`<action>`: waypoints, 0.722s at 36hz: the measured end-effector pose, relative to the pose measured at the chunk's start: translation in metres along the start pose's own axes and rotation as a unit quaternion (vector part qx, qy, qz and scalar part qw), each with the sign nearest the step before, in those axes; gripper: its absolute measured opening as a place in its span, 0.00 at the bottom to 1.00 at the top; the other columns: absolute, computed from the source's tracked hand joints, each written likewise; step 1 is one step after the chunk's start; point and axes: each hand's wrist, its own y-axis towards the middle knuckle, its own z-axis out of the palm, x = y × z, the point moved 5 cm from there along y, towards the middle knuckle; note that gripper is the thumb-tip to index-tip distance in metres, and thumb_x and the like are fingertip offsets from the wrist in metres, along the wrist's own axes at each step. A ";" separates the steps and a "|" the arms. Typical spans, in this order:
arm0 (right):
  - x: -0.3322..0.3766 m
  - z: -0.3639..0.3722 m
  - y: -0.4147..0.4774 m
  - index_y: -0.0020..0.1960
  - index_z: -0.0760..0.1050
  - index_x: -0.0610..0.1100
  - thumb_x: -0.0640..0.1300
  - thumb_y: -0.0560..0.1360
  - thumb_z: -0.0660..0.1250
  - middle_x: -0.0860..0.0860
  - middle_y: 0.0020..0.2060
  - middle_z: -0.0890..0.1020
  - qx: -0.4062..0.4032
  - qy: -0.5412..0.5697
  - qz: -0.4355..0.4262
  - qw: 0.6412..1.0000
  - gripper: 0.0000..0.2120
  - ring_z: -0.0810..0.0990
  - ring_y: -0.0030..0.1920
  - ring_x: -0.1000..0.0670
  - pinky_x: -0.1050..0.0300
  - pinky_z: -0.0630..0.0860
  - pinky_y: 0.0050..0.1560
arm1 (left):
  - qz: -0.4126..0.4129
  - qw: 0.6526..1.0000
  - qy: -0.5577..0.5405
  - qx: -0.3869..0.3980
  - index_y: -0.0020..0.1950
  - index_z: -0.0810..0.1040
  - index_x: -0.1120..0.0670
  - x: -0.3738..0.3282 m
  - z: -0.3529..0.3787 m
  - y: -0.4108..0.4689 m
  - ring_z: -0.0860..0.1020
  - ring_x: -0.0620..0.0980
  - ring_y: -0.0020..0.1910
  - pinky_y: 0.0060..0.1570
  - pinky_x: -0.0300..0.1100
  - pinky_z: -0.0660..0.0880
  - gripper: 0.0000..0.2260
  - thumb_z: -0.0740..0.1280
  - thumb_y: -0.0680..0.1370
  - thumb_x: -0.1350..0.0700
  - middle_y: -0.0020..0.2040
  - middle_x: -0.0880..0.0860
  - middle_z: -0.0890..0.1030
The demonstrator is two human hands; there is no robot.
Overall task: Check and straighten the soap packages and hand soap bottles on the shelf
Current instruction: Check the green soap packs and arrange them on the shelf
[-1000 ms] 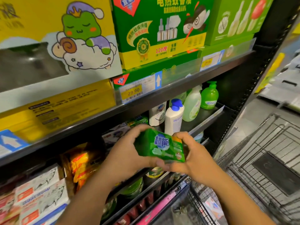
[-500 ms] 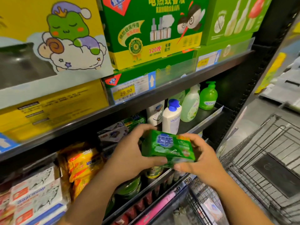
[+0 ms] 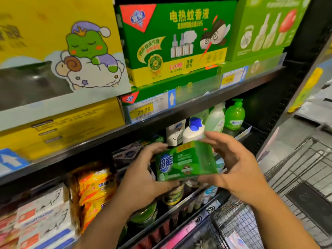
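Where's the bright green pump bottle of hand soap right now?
Head view, right of centre: the green pump bottle stands at the bottle row's right end, beside the pale green bottle, above the green soap pack.

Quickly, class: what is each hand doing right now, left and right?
Left hand: grips the green plastic-wrapped rectangular soap package.
Right hand: open, fingers spread, thumb under the package's right end.
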 end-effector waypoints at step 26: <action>-0.056 0.019 -0.018 0.38 0.85 0.42 0.65 0.75 0.63 0.39 0.30 0.81 0.092 0.011 0.417 0.904 0.28 0.78 0.27 0.46 0.56 0.70 0.31 | -0.427 0.862 -0.243 0.123 0.50 0.83 0.51 0.006 0.025 0.003 0.83 0.49 0.36 0.26 0.39 0.75 0.12 0.67 0.77 0.44 0.41 0.54 0.85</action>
